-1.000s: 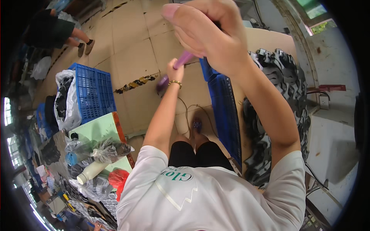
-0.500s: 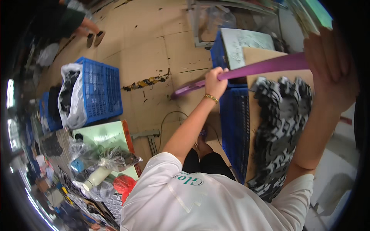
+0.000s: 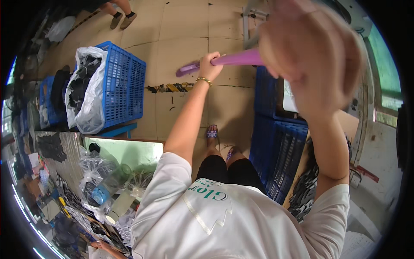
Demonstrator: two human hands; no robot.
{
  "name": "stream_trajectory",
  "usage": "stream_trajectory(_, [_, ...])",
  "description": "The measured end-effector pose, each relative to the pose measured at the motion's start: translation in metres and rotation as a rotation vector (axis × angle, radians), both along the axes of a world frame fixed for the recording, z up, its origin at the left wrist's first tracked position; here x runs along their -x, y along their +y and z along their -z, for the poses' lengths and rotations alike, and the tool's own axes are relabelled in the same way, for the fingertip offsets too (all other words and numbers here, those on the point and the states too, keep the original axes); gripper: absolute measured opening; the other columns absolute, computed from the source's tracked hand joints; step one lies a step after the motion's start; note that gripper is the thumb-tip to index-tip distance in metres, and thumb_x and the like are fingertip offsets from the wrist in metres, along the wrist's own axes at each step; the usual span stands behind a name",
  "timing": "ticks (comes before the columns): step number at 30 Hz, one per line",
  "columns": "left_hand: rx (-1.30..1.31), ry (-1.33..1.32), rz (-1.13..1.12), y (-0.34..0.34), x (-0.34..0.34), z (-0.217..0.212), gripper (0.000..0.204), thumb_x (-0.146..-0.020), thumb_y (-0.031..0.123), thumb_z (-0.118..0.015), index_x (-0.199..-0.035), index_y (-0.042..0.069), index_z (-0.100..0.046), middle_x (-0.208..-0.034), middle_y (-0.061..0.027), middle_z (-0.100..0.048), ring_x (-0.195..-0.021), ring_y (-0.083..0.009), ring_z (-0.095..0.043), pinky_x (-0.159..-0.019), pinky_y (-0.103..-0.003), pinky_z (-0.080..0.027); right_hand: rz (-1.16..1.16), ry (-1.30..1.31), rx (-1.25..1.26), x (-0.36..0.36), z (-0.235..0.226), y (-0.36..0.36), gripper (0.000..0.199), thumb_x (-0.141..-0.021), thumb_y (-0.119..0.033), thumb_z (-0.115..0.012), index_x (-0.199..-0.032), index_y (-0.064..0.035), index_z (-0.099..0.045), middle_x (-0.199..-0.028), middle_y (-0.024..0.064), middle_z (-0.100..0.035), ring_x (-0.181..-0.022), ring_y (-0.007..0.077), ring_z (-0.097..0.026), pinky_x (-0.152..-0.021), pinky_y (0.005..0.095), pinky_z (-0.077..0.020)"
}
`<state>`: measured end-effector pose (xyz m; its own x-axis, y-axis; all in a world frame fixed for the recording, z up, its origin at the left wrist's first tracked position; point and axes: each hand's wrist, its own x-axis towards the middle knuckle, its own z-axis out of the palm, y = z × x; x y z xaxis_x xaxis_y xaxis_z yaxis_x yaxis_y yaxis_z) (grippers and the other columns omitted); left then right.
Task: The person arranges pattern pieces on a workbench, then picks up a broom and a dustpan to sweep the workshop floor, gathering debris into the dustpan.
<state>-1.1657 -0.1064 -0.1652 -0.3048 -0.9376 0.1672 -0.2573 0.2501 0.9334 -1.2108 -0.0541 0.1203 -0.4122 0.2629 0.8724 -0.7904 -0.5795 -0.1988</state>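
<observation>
A long purple pole [image 3: 240,58] runs from beside my right hand down to the left over the floor. Its flat far end is narrow and darker at the tip; what kind of tool it is I cannot make out. Lower on the shaft, the fingers of my left hand [image 3: 210,65] are wrapped round it, and a bracelet circles that wrist. My right hand [image 3: 317,64] is large, close and blurred, with its fingers curled at the upper end of the pole, which it hides.
Blue crates [image 3: 123,86] stand at left, one with a white bag of black pieces. A table [image 3: 133,149] below them bears bottles and plastic bags. Stacked blue crates [image 3: 276,146] and dark cut pieces [image 3: 304,196] are at right. Another person's feet [image 3: 123,20] show far left.
My view has turned to the right. Both hands have moved left and farther up in the picture with the purple pole, and both my feet now show below.
</observation>
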Motion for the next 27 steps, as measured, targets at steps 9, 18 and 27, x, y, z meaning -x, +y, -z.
stream_trajectory(9, [-0.480, -0.340, 0.243, -0.008, -0.107, -0.027, 0.042, -0.071, 0.034, -0.062, -0.049, 0.006, -0.040, -0.045, 0.0020, -0.033, -0.045, -0.0067, -0.033, -0.044, -0.026, -0.030, -1.036, -0.200, -0.945, 0.028, 0.004, -0.065, 0.031, -0.087, -0.015, -0.039, -0.057, -0.0064, -0.041, -0.045, 0.0016, -0.038, -0.043, 0.0118, -0.040, -0.045, 0.0260, -0.0332])
stream_trajectory(18, [-0.429, -0.187, -0.198, -0.077, -0.021, 0.042, 0.022, -0.069, 0.025, -0.059, -0.073, 0.003, -0.060, -0.059, -0.0115, -0.055, -0.056, -0.0235, -0.054, -0.057, -0.031, -0.042, -1.124, -0.361, -1.231, 0.075, 0.043, -0.170, 0.030, -0.086, -0.018, -0.047, -0.059, -0.0048, -0.043, -0.049, -0.0022, -0.033, -0.046, 0.0071, -0.035, -0.048, 0.0224, -0.0299])
stream_trajectory(27, [-0.092, 0.056, -0.425, -0.236, 0.042, 0.020, 0.013, -0.066, 0.013, -0.055, -0.061, 0.001, -0.052, -0.055, -0.0154, -0.050, -0.050, -0.0189, -0.051, -0.049, -0.030, -0.039, -1.110, 0.659, -1.065, 0.100, 0.005, -0.218, 0.022, -0.084, -0.007, -0.038, -0.065, 0.0031, -0.042, -0.049, 0.0039, -0.036, -0.042, 0.0105, -0.033, -0.039, 0.0243, -0.0244])
